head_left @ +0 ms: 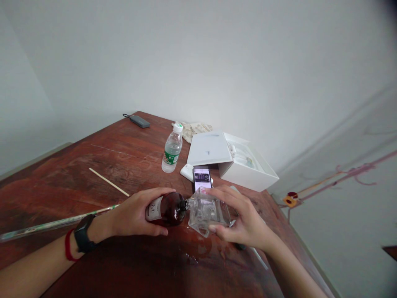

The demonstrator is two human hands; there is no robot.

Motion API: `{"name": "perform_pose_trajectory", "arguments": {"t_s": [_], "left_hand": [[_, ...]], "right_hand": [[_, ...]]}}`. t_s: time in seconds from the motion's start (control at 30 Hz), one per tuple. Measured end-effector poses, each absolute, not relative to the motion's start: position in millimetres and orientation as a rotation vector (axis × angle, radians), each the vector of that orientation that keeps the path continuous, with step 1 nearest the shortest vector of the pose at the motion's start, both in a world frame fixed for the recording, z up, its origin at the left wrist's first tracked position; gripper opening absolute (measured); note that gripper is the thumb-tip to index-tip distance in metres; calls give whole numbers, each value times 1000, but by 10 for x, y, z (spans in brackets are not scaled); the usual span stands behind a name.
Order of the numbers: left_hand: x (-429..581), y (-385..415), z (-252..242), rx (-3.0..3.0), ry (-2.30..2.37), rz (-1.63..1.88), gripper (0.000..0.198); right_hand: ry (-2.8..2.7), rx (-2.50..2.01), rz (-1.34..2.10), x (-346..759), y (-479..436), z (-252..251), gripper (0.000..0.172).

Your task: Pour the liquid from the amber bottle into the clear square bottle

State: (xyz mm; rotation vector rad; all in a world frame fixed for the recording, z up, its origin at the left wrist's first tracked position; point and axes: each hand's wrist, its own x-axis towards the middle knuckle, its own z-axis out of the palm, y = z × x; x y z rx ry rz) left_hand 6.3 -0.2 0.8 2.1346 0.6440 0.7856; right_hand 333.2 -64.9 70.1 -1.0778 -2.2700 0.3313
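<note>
My left hand (136, 213) is wrapped round a brown bottle (170, 209) with a pale label, tipped on its side so that its dark neck points right. My right hand (245, 215) grips a clear, square-sided glass bottle (209, 211), also tilted, its mouth facing left. The two necks meet, or nearly so, above the table; I cannot tell whether they touch. A wet, shiny patch (198, 246) shows on the wood below them. Just behind the clear bottle lies a phone (202, 178) with its screen lit.
A water bottle (172, 151) stands upright on the wooden table (139, 157). Right of it is an open white box (248, 176), its lid (209, 149) leaning against it. A thin stick (108, 181) and a long wrapped strip (58, 223) lie left. A power bank (139, 121) sits at the far corner.
</note>
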Motion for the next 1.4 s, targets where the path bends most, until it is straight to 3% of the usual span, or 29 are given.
{"name": "perform_pose_trajectory", "arguments": {"t_s": [1.4], "left_hand": [[98,-92,44,2111,711,750,93]], "right_hand": [[-2325,-1135,325,3340,-752,796,68]]}}
